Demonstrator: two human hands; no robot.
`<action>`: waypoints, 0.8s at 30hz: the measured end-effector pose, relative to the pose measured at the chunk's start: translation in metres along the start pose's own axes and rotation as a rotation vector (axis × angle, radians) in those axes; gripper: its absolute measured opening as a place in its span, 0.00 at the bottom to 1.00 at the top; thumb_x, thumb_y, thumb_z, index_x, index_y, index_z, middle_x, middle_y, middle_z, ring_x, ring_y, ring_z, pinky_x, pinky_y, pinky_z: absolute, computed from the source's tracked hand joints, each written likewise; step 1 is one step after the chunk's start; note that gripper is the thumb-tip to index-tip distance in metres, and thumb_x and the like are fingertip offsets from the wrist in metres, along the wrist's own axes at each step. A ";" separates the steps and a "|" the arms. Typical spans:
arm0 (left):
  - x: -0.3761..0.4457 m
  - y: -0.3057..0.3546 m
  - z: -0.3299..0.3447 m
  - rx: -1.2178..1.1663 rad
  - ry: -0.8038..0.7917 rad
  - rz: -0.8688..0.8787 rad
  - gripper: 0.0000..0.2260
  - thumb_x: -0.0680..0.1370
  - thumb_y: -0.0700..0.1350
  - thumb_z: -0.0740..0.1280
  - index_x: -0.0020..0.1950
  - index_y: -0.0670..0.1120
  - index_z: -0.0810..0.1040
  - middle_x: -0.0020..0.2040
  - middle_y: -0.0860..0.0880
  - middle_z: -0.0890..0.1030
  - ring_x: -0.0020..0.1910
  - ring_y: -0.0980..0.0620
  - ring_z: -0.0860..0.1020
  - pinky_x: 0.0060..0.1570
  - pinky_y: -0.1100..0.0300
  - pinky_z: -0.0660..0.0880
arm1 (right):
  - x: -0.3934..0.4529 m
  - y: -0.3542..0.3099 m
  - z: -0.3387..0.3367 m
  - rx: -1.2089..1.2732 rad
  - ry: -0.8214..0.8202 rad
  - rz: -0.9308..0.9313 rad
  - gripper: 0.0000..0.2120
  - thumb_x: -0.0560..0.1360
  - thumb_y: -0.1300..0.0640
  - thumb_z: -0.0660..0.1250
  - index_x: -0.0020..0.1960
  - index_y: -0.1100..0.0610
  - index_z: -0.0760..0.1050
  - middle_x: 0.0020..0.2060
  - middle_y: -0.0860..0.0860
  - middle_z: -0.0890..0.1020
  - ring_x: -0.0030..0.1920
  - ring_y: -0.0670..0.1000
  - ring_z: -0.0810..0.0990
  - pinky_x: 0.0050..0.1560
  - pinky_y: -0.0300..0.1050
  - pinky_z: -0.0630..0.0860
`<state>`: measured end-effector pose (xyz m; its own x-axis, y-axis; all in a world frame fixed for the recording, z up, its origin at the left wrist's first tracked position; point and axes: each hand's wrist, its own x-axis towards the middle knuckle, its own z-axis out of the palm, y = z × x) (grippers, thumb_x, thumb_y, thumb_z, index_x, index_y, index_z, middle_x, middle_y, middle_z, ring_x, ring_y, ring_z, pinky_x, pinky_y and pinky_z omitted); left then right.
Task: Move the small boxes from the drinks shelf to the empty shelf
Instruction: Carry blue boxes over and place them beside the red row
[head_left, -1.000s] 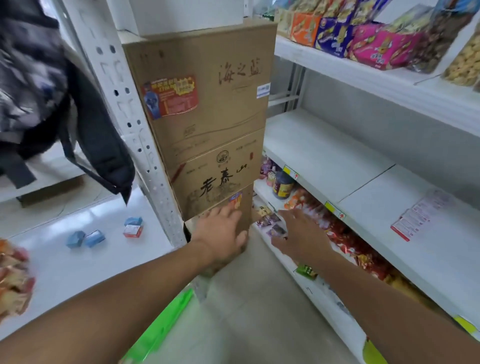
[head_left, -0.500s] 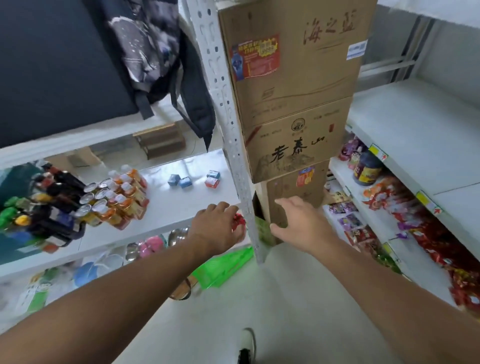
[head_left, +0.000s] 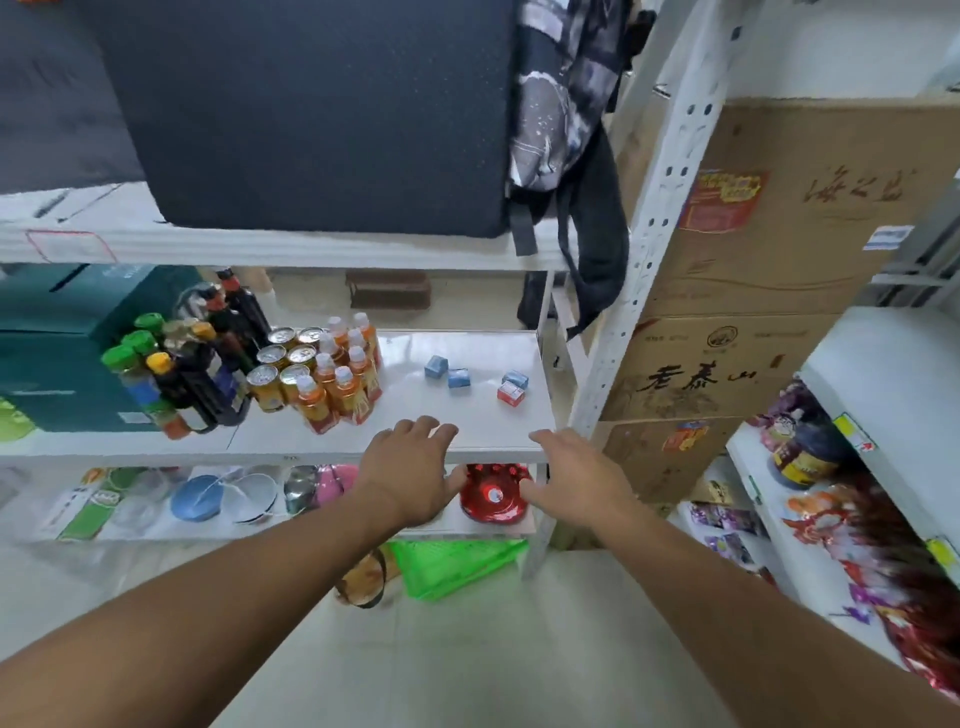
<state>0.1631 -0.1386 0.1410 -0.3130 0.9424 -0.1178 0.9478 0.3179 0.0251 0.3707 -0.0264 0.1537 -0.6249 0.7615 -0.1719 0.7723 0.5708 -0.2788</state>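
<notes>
Blue boxes (head_left: 447, 372), three of them, plus one red-and-white box (head_left: 509, 392), are sitting loose on the drinks shelf (head_left: 467, 426), toward its right end and back from the front edge, well apart from the bottles (head_left: 340, 384) and cans (head_left: 283, 366) further left. Both hands are reaching in: left hand (head_left: 410, 475) with fingers relaxed over the front edge, right hand (head_left: 576, 478) just beside the right front corner, fingers spread, both holding nothing.

Step looks like the reach for a pickup. Best bet: left hand going for the two blue boxes sitting together, right hand taking the red one and the blue one behind it, pinching from above, staying off the front bottles, which look tippy.

Hard to tell: box labels are too small to read. The white shelf at the right edge (head_left: 883, 364), probably the empty one, is cut off by the frame. Left thumb is blocking the lower shelf. Snacks at the right are blurring.
</notes>
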 end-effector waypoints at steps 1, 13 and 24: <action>0.000 -0.013 0.000 -0.011 0.005 -0.005 0.30 0.83 0.66 0.58 0.83 0.54 0.65 0.81 0.48 0.69 0.77 0.43 0.70 0.73 0.44 0.71 | 0.007 -0.009 0.002 -0.017 -0.004 0.005 0.36 0.75 0.36 0.67 0.80 0.44 0.64 0.71 0.49 0.73 0.70 0.55 0.74 0.64 0.56 0.78; 0.030 -0.110 0.031 -0.103 -0.031 0.059 0.30 0.83 0.63 0.59 0.83 0.52 0.65 0.80 0.47 0.72 0.76 0.43 0.70 0.73 0.43 0.71 | 0.062 -0.073 0.044 -0.044 -0.041 0.085 0.36 0.74 0.35 0.68 0.78 0.46 0.67 0.68 0.50 0.77 0.65 0.52 0.79 0.65 0.53 0.79; 0.091 -0.098 0.046 -0.103 -0.059 0.104 0.28 0.84 0.61 0.59 0.83 0.53 0.66 0.78 0.49 0.73 0.74 0.44 0.73 0.68 0.45 0.76 | 0.105 -0.038 0.050 -0.022 -0.016 0.130 0.36 0.74 0.36 0.69 0.78 0.48 0.68 0.66 0.52 0.78 0.64 0.54 0.80 0.62 0.56 0.81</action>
<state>0.0447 -0.0885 0.0819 -0.2060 0.9642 -0.1672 0.9627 0.2303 0.1418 0.2697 0.0167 0.0991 -0.5213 0.8245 -0.2202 0.8489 0.4746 -0.2326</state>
